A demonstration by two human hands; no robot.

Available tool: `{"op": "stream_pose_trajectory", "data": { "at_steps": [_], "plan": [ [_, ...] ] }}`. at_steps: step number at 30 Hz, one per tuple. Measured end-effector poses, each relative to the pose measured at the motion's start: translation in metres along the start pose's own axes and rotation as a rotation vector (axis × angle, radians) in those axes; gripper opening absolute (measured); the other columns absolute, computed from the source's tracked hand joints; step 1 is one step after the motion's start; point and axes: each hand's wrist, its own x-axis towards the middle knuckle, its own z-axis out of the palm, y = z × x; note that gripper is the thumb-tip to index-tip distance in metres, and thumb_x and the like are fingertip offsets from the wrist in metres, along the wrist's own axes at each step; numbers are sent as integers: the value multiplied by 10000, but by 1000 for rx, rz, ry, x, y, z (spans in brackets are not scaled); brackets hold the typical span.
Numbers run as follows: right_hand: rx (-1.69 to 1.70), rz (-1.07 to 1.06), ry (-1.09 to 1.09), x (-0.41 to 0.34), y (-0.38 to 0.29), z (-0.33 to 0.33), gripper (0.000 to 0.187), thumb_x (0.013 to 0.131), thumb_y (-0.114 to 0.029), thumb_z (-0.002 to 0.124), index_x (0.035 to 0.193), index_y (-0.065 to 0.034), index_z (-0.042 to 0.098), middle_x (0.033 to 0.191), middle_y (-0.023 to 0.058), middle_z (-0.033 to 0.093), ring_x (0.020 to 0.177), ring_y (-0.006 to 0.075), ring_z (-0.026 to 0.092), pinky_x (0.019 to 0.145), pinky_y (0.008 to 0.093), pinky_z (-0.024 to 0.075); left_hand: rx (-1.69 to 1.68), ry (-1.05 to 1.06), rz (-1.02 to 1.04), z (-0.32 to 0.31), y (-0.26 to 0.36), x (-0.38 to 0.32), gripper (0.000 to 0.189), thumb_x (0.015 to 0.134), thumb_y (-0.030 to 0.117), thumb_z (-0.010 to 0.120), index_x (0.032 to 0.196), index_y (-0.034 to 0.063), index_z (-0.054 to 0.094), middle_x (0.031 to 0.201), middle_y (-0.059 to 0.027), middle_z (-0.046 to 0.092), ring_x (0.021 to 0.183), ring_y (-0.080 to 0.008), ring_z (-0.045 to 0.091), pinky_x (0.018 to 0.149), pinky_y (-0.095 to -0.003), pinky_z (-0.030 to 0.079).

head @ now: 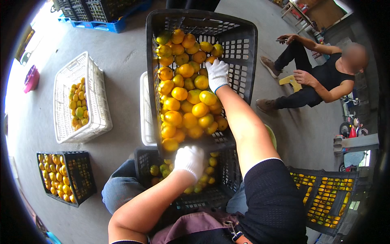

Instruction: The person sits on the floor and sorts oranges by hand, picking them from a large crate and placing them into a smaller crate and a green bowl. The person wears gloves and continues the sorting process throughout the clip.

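Note:
A large black plastic crate (254, 70) holds many orange and green-tinged citrus fruits (186, 70). My right hand (218, 73), in a white knit glove, reaches into it with curled fingers touching fruit near the right wall; its grip is unclear. My left hand (189, 161), also gloved and blurred by motion, is at that crate's near edge, above a second black crate (141, 158) between my knees. More citrus fruits (210, 170) lie in this lower crate. Whether my left hand grips the edge or a fruit cannot be seen.
A white plastic crate (100, 122) and a black one (82, 177), both with fruit, stand at left. Another white rim (146, 109) shows beside the large crate. A seated person (330, 76) is at right, above a fruit-filled crate (318, 195). A blue pallet (106, 26) lies at top left.

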Motion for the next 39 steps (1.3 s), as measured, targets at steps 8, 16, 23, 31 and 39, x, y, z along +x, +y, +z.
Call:
{"op": "stream_pose_trajectory", "data": {
  "at_steps": [8,16,23,31,39],
  "plan": [
    [1434,-11,303,-134,48,-49,756,757,-104,912,1415,-91,541,1396,141,574,1287,278,594,1171,421,496,-642,450,60,-27,-13,1,675,936,407,757,1436,6,546,1271,-244,698,1165,-417,687,1032,-478,543],
    [1583,-287,553,-307,33,-72,877,800,49,849,1565,-34,428,1472,166,557,1353,285,601,1165,416,499,-1805,158,347,-37,-1,-7,785,950,228,826,1595,23,428,1513,-93,551,1353,-182,554,1162,-338,446],
    [1313,-285,471,-306,36,-72,691,784,60,727,1438,-79,551,1402,173,613,1303,367,617,1130,430,506,-1117,604,258,-31,-4,-9,837,804,305,906,1500,48,520,1395,-189,640,1297,-288,636,1111,-391,504],
    [788,-638,-170,-310,29,-52,486,928,-293,698,1372,-119,606,1233,165,682,1105,362,702,948,492,569,-254,43,-10,-21,-7,-23,691,899,556,767,1270,-14,640,1178,-252,737,1106,-422,715,948,-491,573],
    [1111,-255,480,-252,36,-33,409,911,-186,738,1309,-141,651,1231,112,698,1073,304,715,941,429,606,-87,305,61,-18,-3,-18,483,903,472,758,1157,72,663,1069,-177,718,1033,-383,698,879,-496,559]
  ]
}}
